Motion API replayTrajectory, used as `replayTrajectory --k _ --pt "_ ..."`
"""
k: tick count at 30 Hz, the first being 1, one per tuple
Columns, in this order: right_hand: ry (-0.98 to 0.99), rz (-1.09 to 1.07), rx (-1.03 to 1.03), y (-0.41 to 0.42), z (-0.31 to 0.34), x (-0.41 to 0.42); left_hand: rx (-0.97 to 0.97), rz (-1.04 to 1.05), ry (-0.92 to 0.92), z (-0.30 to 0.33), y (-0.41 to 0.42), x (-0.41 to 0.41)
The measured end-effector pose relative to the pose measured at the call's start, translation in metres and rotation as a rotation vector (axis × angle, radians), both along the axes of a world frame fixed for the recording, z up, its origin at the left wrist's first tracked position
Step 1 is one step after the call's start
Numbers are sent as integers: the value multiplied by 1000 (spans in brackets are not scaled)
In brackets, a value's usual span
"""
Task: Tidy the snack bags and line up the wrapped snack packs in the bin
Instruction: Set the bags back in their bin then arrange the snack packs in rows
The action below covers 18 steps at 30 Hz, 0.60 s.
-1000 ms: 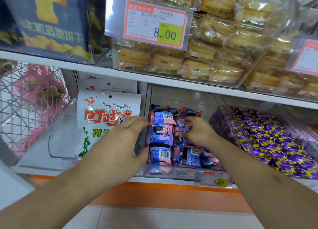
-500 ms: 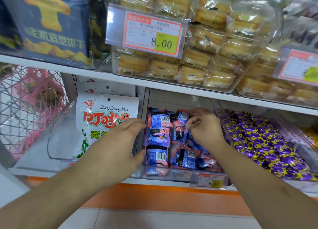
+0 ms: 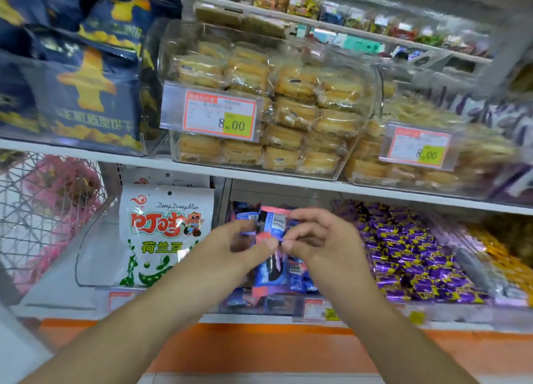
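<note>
Right now we have one wrapped snack pack (image 3: 271, 225), blue and pink with a barcode showing near its top, held up between both hands above the clear bin (image 3: 277, 304) on the lower shelf. Our left hand (image 3: 239, 248) pinches its left side, thumb pressed against the lower edge and fingers curled behind; our right hand (image 3: 314, 239) pinches the right side, thumb and forefinger closed on the wrapper while the other fingers stay loosely bent. Below the held pack, the rest of the blue-and-pink packs (image 3: 284, 277) lie in the bin in a loose row (partly hidden by our wrists, so we cannot tell how neatly they sit). A price tag (image 3: 321, 311) reading 9.90 is clipped to the bin's front.

Just left of the bin stands a white snack bag (image 3: 165, 233) with red characters and green pea drawings, upright in its own clear holder, with another white bag close behind it. To the right, a compartment is heaped with purple-and-yellow wrapped candies (image 3: 409, 256). On the shelf above sit clear tubs of golden pastries (image 3: 277, 115) carrying an 8.00 price label (image 3: 220, 115), and dark blue biscuit bags (image 3: 86, 89) to the left. A wire basket (image 3: 43, 210) with something pink inside stands at the far left.
</note>
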State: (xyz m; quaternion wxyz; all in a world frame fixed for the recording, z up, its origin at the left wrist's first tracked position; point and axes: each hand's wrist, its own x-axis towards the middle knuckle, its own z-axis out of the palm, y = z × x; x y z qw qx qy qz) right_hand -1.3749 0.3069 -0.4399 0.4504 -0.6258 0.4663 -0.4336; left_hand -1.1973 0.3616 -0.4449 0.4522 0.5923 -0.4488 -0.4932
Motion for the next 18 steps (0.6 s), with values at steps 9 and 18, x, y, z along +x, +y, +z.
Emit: replayTrajectory --k 9,18 --pt "-18 -10 154 26 -2 -5 -5 190 -10 -4 16 -16" --pt "18 196 188 32 3 -3 -111 209 115 2 21 -14"
